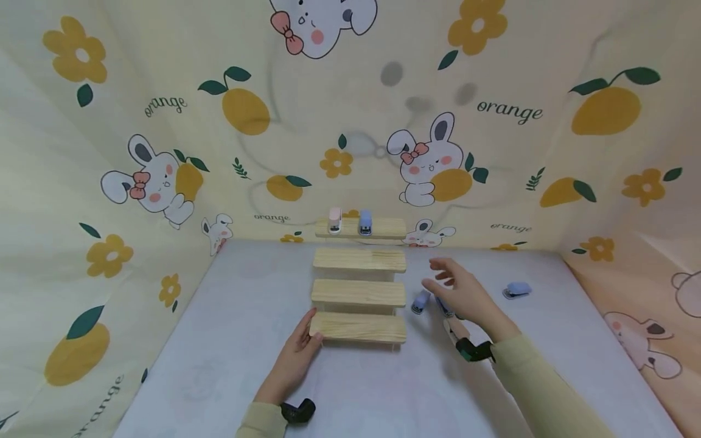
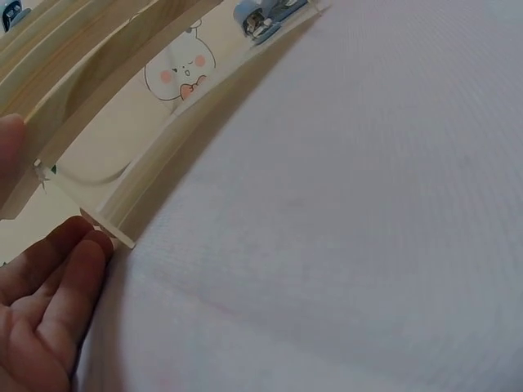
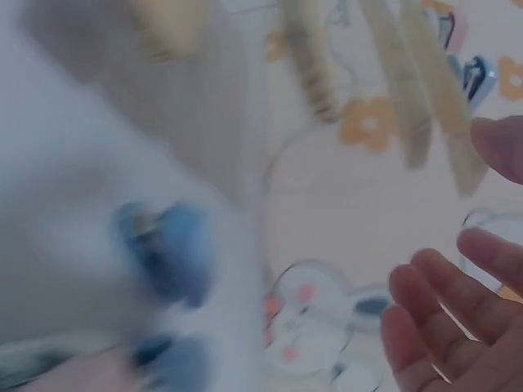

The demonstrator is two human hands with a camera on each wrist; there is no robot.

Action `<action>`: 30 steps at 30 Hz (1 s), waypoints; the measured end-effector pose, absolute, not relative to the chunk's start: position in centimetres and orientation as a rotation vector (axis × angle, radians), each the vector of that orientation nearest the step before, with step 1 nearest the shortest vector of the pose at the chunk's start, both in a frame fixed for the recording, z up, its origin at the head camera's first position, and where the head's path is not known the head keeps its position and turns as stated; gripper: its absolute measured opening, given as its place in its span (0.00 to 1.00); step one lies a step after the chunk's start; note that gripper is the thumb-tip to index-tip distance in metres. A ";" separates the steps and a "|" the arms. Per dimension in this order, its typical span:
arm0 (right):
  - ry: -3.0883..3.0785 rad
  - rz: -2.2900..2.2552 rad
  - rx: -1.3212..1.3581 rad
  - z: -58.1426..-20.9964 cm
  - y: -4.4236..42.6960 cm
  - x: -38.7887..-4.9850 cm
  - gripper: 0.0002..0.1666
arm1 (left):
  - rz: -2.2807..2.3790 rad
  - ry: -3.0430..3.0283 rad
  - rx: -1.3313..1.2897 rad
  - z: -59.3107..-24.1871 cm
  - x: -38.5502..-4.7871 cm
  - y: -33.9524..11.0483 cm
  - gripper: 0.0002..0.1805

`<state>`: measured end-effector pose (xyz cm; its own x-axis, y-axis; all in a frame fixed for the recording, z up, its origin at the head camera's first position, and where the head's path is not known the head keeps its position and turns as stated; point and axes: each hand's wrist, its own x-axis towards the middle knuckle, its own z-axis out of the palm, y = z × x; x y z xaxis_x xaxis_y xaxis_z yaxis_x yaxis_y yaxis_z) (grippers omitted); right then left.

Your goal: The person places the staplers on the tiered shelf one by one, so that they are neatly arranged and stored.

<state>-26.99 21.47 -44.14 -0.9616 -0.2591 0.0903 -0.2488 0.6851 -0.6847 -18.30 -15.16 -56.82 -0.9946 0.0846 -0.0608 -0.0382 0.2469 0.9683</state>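
Note:
A stepped wooden display rack [image 1: 358, 294] stands on the table. My left hand [image 1: 296, 356] grips its lower left end, thumb at the lowest step's edge; in the left wrist view, fingertips [image 2: 94, 241] touch the end of a side support. My right hand [image 1: 462, 292] hovers right of the rack, fingers parted and slightly bent, holding nothing. Below it lie a blue mini stapler [image 1: 420, 301] and another blue stapler [image 1: 444, 308], partly covered by the hand. A pale pink stapler [image 1: 454, 328] is mostly hidden beside the wrist. The right wrist view is blurred.
On the rack's top step stand a pink stapler [image 1: 334, 221] and a blue stapler [image 1: 365, 222]. Another blue stapler [image 1: 517, 290] lies farther right on the white table [image 1: 219, 340]. A printed cloth [image 1: 350, 121] hangs behind and along the sides.

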 end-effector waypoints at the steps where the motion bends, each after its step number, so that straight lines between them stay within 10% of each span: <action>1: 2.858 -1.147 -0.399 -44.8 22.0 -26.3 0.46 | 1.871 2.399 0.051 -56.8 -18.3 -15.2 0.34; 30: 2.774 -1.184 -0.156 -52.7 26.1 -21.1 0.39 | 1.936 2.340 0.059 -57.1 -18.4 -15.3 0.36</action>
